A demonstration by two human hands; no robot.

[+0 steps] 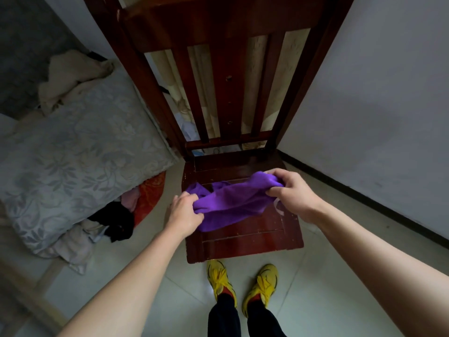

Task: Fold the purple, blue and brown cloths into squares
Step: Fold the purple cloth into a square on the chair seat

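Note:
A crumpled purple cloth [233, 203] hangs between both hands just above the seat of a dark red wooden chair [255, 235]. My left hand [184, 211] pinches its left end, and my right hand [294, 192] grips its right end a little higher. The cloth sags in the middle and its lower edge droops toward the seat. No blue or brown cloth shows in this view.
The chair's slatted back [228, 93] rises straight ahead. A bed with a grey floral cover [73, 154] stands at the left, with a heap of clothes [116, 215] on the floor beside it. A white wall [376, 105] runs along the right. My yellow shoes [243, 283] stand on the tiles.

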